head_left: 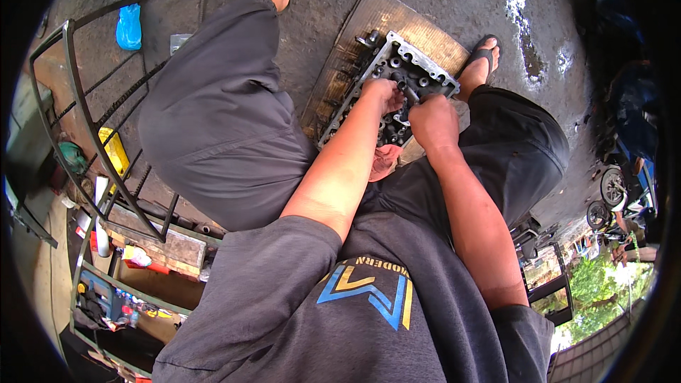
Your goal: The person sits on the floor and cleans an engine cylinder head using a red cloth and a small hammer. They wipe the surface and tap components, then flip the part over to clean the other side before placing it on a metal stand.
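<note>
A metal engine cylinder head lies between my legs, its pale machined rim showing around a dark, oily inside. My right hand is closed in a fist around a short metal rod-like tool, whose exact kind I cannot make out. The tool's far end tilts over the middle of the cylinder head. My left hand is beside that end, fingers bent and curled in at the part; whatever they pinch is hidden. A reddish cloth lies at the cylinder head's near edge.
Under the cylinder head is a flattened cardboard sheet on dark, stained ground. A metal frame rack stands at the left, with a blue plastic bag and a yellow container by it. Shelves hold assorted items. Motorcycles stand far right.
</note>
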`<action>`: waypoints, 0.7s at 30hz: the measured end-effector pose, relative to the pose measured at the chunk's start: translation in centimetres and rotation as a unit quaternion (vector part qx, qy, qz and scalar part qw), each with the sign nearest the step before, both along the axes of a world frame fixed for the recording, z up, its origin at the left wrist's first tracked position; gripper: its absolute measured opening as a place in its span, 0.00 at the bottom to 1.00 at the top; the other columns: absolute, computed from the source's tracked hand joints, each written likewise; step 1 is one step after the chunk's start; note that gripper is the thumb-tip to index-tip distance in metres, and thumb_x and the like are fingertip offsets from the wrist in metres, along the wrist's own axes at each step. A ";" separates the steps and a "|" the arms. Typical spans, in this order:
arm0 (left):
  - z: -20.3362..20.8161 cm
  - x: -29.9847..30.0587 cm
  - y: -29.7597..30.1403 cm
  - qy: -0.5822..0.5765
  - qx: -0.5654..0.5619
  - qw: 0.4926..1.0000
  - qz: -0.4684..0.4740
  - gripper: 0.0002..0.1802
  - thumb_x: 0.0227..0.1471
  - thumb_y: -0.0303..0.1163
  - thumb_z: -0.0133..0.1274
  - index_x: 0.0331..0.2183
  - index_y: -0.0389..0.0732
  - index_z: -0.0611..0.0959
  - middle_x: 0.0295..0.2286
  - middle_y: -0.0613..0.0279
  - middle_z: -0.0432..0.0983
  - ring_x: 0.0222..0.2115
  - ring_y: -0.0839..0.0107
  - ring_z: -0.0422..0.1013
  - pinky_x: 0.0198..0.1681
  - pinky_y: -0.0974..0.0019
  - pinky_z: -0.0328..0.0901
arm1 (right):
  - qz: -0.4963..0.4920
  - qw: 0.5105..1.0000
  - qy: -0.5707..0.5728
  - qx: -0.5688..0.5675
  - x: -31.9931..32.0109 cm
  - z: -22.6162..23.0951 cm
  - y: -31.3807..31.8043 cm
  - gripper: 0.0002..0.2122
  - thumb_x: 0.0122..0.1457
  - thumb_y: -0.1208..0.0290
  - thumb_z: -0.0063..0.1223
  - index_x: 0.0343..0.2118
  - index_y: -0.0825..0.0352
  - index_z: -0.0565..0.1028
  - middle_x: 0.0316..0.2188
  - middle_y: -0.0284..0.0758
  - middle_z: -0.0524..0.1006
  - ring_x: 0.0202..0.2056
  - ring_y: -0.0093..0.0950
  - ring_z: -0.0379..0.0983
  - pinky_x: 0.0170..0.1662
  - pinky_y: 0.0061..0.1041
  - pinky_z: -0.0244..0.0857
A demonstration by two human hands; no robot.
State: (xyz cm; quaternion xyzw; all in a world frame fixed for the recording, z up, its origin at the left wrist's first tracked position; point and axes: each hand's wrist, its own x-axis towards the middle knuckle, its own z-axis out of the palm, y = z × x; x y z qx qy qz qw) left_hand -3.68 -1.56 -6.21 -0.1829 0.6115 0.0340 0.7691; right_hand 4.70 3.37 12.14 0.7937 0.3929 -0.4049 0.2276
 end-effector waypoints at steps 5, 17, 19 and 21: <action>0.2 0.3 0.7 0.023 -0.037 0.998 -0.034 0.07 0.62 0.32 0.46 0.36 0.41 0.77 0.30 0.61 0.78 0.30 0.63 0.76 0.37 0.53 0.74 | -0.009 1.000 -0.006 -0.013 -0.1 0.0 0.6 0.12 0.49 0.71 0.53 0.32 0.73 0.82 0.35 0.55 0.79 0.42 0.49 0.78 0.47 0.41 0.71; -1.7 0.2 -1.1 0.067 0.116 0.977 -0.165 0.07 0.57 0.29 0.51 0.35 0.38 0.81 0.29 0.56 0.79 0.30 0.61 0.77 0.36 0.56 0.73 | -0.016 1.000 0.007 0.014 0.2 -0.3 0.0 0.11 0.48 0.73 0.52 0.30 0.74 0.81 0.32 0.56 0.79 0.39 0.51 0.78 0.45 0.43 0.71; -0.5 -0.4 -0.8 0.076 0.272 0.875 -0.393 0.07 0.53 0.28 0.53 0.34 0.37 0.83 0.29 0.52 0.81 0.32 0.56 0.79 0.38 0.54 0.73 | -0.014 1.000 0.002 0.005 0.4 -0.6 0.3 0.11 0.48 0.73 0.52 0.30 0.74 0.82 0.32 0.56 0.79 0.39 0.51 0.78 0.45 0.43 0.71; 1.6 -1.0 -0.2 0.110 0.386 0.751 -0.525 0.09 0.51 0.27 0.52 0.34 0.38 0.84 0.32 0.50 0.82 0.36 0.54 0.79 0.41 0.54 0.72 | -0.010 1.000 0.004 0.006 0.4 -0.7 0.4 0.11 0.48 0.73 0.53 0.31 0.73 0.82 0.32 0.55 0.79 0.38 0.50 0.78 0.45 0.43 0.71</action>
